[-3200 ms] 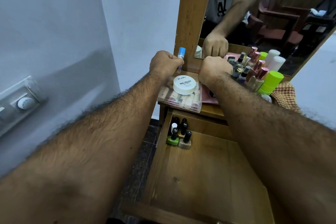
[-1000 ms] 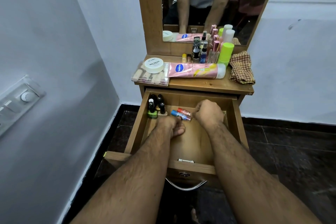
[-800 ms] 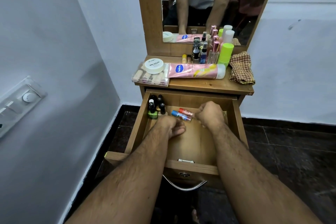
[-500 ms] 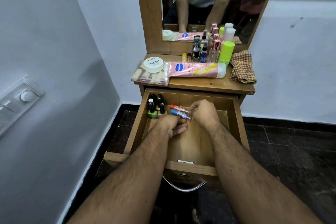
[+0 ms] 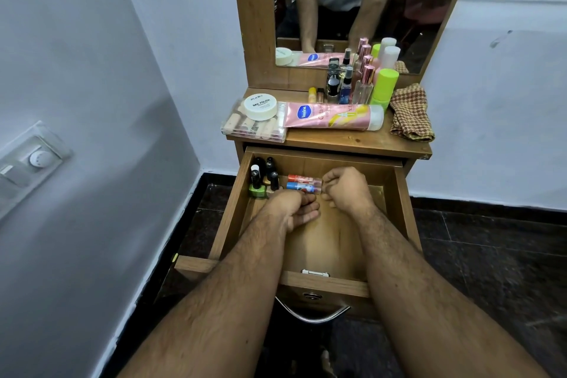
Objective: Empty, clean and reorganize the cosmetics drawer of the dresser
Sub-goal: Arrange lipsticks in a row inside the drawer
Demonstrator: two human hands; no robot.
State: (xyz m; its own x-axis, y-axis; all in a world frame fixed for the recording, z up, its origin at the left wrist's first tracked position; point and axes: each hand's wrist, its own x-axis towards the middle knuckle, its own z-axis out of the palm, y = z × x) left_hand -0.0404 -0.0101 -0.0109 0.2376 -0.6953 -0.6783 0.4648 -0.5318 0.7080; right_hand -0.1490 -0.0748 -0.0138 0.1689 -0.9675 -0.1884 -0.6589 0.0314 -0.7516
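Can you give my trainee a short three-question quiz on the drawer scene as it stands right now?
1. True or false: the nail polish bottles stand in the back left corner of the open drawer.
2. Which cap colours do the two small tubes lying side by side in the drawer have? A) red and blue B) green and yellow C) both white
3. Fill in: the white "NAIL POLISH" jar sits on a clear ____ on the dresser top.

Key: 1 true. 2 A. 3 box.
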